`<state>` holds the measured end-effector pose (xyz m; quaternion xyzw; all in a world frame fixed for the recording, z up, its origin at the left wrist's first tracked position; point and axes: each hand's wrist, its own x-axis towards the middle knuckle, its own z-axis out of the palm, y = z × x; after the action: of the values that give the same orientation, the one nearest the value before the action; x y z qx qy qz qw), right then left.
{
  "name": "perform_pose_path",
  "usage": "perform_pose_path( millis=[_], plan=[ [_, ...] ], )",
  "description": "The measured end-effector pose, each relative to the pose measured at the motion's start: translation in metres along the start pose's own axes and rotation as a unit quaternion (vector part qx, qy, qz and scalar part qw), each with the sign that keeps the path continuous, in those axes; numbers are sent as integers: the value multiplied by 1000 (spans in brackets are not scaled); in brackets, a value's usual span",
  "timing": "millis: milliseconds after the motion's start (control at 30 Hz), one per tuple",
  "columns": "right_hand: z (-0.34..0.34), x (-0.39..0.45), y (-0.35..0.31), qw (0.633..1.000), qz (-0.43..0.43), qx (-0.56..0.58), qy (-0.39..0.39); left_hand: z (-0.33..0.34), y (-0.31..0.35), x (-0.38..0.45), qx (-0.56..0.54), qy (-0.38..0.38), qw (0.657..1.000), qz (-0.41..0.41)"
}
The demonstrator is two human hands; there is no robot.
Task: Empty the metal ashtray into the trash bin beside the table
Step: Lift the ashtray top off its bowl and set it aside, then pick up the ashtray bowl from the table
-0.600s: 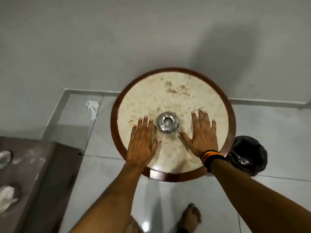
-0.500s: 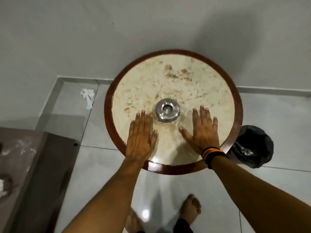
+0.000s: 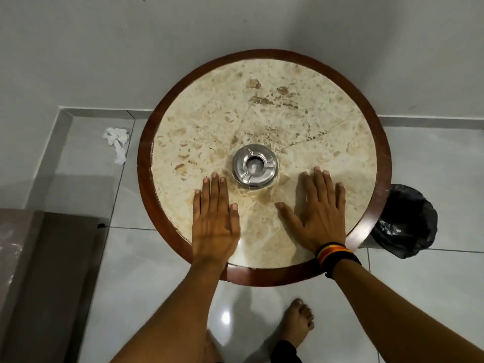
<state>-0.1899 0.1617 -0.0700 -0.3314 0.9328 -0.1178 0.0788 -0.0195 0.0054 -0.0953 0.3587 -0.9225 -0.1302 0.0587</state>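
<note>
A round metal ashtray (image 3: 254, 165) sits near the middle of a round marble-topped table (image 3: 288, 106) with a dark wooden rim. Something pale lies in its bowl. My left hand (image 3: 214, 218) rests flat on the tabletop just below and left of the ashtray, fingers together, holding nothing. My right hand (image 3: 318, 213) lies flat to the ashtray's lower right, fingers spread, with a striped band on the wrist. Neither hand touches the ashtray. A trash bin (image 3: 408, 221) lined with a black bag stands on the floor by the table's right edge.
The table stands close to a grey wall (image 3: 131, 48) at the back. Crumpled white paper (image 3: 117, 142) lies on the tiled floor at the left. A dark brown furniture edge (image 3: 39, 271) fills the lower left. My bare feet (image 3: 298, 320) are under the table's near edge.
The view has come closer and tilted down, so table and ashtray look larger. Both hands have slid a little toward me, away from the ashtray, and stay flat.
</note>
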Motion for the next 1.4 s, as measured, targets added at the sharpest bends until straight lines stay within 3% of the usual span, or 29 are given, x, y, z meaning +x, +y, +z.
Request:
perform_pose_path(
  millis=[100,167,400,500,633,767,967,1033,1133,1233,1400],
  plan=[
    [-6,14,-23,992,22,119,19,2,-2,0,5,6,1000,3],
    [-9,30,-51,987,-14,159,25,1,-3,1,6,-2,1000,1],
    [2,71,-99,986,-38,159,-24,4,-3,2,24,-28,999,-6],
    [-4,71,-98,980,-26,197,-4,4,-4,3,14,-26,1000,-8],
    [-31,101,-94,962,21,261,77,1,-3,3,-7,-24,1000,-10],
    [-32,168,-82,979,73,172,83,-1,-2,2,-17,-32,999,-11],
    [-15,203,-68,994,84,68,-3,-1,-4,2,-35,-29,999,-2],
    [-24,195,-72,992,89,89,-8,-1,-3,2,-28,-30,999,-2],
    [-43,145,-84,991,39,117,51,-2,-3,3,-17,-24,1000,-5],
    [-48,68,-96,988,-27,151,5,-1,-1,2,12,-28,1000,-2],
    [-7,17,-82,996,-70,46,-25,2,-2,1,21,-12,1000,11]
  ],
)
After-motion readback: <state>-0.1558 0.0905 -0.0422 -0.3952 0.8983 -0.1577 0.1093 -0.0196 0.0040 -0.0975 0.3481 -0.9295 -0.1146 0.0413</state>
